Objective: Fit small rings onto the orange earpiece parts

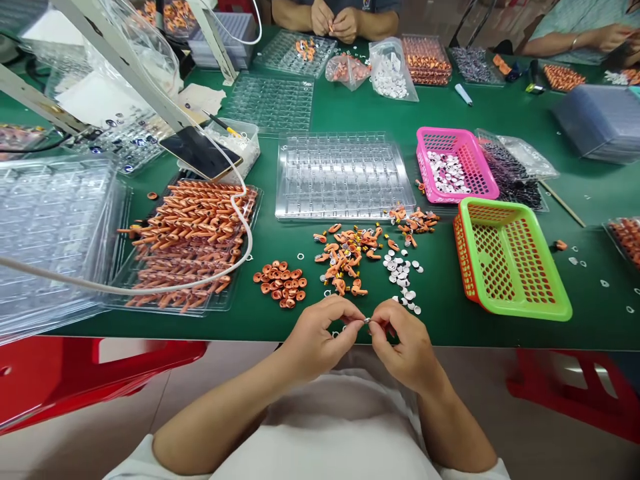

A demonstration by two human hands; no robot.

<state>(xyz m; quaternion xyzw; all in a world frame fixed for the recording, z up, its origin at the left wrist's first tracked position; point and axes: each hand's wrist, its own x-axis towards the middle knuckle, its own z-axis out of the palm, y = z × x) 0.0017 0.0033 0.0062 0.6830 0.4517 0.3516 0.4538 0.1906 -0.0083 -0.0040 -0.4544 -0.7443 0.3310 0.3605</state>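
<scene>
My left hand [323,337] and my right hand [403,343] meet at the table's front edge, thumbs and forefingers pinched on one tiny shiny piece [367,321] between them. Its shape is too small to tell. Just beyond my hands lie a loose heap of orange parts with yellow bits [347,257], a scatter of small white discs [400,270] and, to the left, a cluster of round orange-brown cups [281,283]. A few clear rings lie partly hidden behind my fingers.
A clear tray [345,177] lies behind the heap. Pink [457,167] and green [515,260] baskets stand at right. Orange parts fill stacked trays [190,247] at left, crossed by a white cable [150,291]. Another person's hands [336,21] work across the table.
</scene>
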